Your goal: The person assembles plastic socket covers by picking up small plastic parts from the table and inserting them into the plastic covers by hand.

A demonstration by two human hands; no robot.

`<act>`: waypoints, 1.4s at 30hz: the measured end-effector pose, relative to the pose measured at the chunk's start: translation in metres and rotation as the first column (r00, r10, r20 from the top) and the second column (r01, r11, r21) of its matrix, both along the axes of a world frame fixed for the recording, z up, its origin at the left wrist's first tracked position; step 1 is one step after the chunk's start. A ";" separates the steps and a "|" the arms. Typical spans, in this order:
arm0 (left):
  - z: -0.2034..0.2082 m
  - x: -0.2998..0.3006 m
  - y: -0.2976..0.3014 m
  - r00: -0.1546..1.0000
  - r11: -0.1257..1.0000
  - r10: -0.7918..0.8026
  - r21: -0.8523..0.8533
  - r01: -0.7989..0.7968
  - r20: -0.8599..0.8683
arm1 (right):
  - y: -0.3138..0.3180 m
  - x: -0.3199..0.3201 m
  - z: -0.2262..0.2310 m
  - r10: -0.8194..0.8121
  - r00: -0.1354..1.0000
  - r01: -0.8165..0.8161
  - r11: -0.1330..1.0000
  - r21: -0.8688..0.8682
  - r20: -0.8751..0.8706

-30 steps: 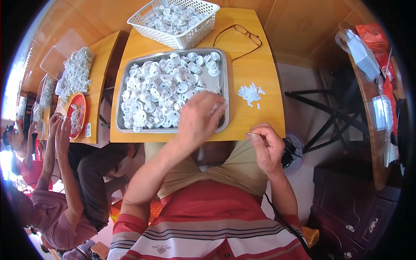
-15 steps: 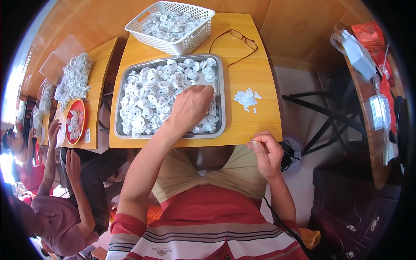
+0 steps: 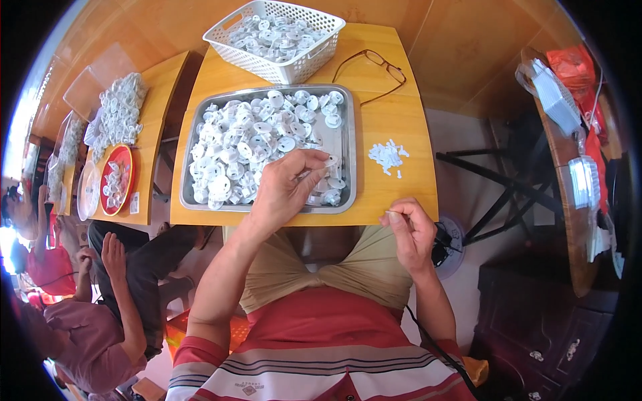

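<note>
A steel tray point(image 3: 351, 140) on the table is heaped with white round plastic parts point(image 3: 244, 144). Over its lower right area is my left hand point(image 3: 289, 186), thumb and forefinger pinched on one white plastic part point(image 3: 331, 161) at their tips. My right hand point(image 3: 413, 234) is at the table's front edge, fingers curled and pinching a small white plastic peg point(image 3: 390, 212). Right of the tray lies a loose pile of similar small white pegs point(image 3: 386, 158).
Behind the tray stands a white perforated basket point(image 3: 287, 70) of similar parts, with eyeglasses point(image 3: 378, 59) to its right. At left, a second table holds white parts and a red plate point(image 3: 127, 190); a co-worker point(image 3: 93, 334) sits there. A shelf with packages point(image 3: 558, 100) is at right.
My left hand has drawn back slightly from the heap and turned, showing a white part at its fingertips. My right hand stays nearly in place. The co-worker's hand has lowered.
</note>
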State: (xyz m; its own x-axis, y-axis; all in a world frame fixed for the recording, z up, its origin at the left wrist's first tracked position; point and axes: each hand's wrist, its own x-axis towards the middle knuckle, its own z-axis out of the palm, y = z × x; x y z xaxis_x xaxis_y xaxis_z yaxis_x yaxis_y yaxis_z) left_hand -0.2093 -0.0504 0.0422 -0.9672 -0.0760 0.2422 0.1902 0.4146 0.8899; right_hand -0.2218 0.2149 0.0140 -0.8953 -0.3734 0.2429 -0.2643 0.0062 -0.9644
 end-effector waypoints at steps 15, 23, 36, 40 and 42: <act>-0.005 0.025 0.017 0.999 0.930 -0.029 0.366 0.035 -0.024 | -0.057 -0.006 0.018 -0.008 0.999 0.002 0.992 -0.125 -0.051; -0.006 0.033 0.019 0.992 0.986 -0.015 0.161 0.034 -0.122 | -0.076 -0.006 0.024 0.005 0.991 -0.014 0.997 -0.074 -0.130; -0.015 0.036 0.023 0.994 0.819 -0.092 0.572 0.046 0.051 | -0.077 -0.005 0.014 -0.001 0.990 -0.010 0.997 -0.077 -0.143; -0.018 0.039 0.023 0.992 0.770 -0.122 0.633 0.078 0.026 | -0.078 -0.002 0.014 0.017 0.995 -0.029 0.993 -0.113 -0.101; -0.017 0.040 0.022 0.988 0.769 -0.151 0.633 0.092 0.039 | -0.078 -0.002 0.014 0.019 0.994 -0.030 0.994 -0.108 -0.107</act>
